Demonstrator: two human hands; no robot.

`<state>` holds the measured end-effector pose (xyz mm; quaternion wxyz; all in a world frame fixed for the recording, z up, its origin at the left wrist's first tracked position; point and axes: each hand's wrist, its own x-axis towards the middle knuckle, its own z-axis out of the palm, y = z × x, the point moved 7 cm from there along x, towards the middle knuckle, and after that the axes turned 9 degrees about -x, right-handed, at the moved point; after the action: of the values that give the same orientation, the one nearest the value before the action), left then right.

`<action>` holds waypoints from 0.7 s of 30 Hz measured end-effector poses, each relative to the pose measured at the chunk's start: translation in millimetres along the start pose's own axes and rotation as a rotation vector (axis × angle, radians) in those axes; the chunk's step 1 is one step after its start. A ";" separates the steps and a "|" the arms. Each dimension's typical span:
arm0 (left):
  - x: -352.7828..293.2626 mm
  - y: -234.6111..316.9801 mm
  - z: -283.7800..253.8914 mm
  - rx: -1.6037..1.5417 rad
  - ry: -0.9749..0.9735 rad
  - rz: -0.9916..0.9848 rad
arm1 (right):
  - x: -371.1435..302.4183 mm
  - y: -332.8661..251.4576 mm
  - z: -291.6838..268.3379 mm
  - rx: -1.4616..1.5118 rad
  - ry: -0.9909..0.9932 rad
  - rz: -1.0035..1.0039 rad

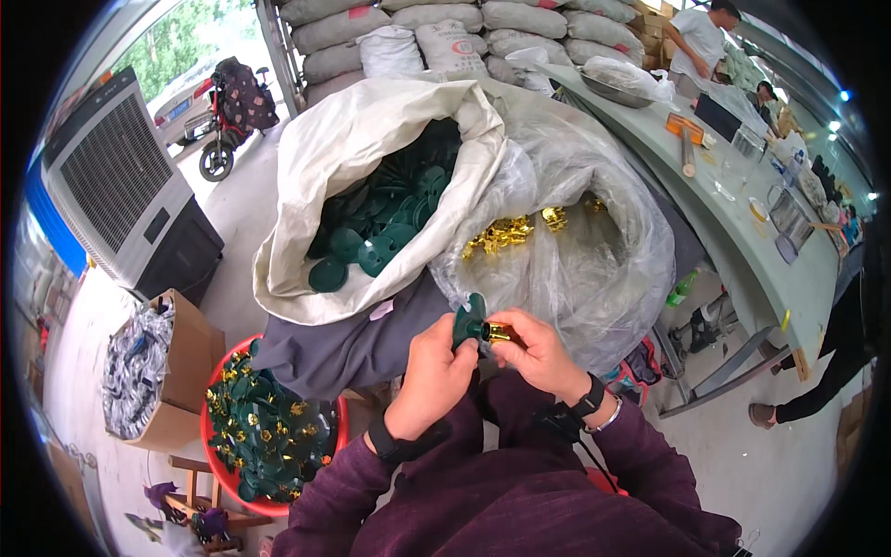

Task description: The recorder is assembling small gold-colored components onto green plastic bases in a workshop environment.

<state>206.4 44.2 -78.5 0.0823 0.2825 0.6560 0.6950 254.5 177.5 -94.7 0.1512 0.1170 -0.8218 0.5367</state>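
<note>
My left hand (pixel 432 373) is closed around a dark green plastic disc with a short stem (pixel 471 317). My right hand (pixel 542 358) pinches a small shiny gold cap (pixel 499 332), which touches the stem's end. How far the cap sits on the stem is hidden by my fingers. Beyond my hands lies a white woven sack (pixel 316 139), its mouth wide and full of green discs (pixel 379 252). Beside it on the right, a clear plastic bag (pixel 608 278) holds gold caps (pixel 501 238). Low on the left, a red basin (pixel 213 453) contains many green discs with gold caps (pixel 264 436).
A cardboard box (pixel 190 371) of silvery wrapped items and an air cooler (pixel 125 186) stand left. Along the right runs a long table (pixel 742 237) bearing a hammer (pixel 686 139) and clear jugs. Stacked sacks (pixel 339 37) line the back. Other people are at the far right.
</note>
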 end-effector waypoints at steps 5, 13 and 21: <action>-8.8 1.3 2.3 0.156 -0.010 0.040 | -5.0 -1.4 6.2 -0.037 0.013 -0.010; -14.7 14.4 9.1 0.492 -0.035 0.238 | -2.8 -21.5 4.3 -0.383 0.037 -0.232; -29.2 30.7 20.9 0.695 -0.102 0.416 | -6.9 -3.1 15.0 0.005 -0.094 0.117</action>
<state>248.8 44.2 -57.8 -0.1280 0.4542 0.7757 0.4191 260.2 162.7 -100.3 0.0805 0.0943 -0.8322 0.5405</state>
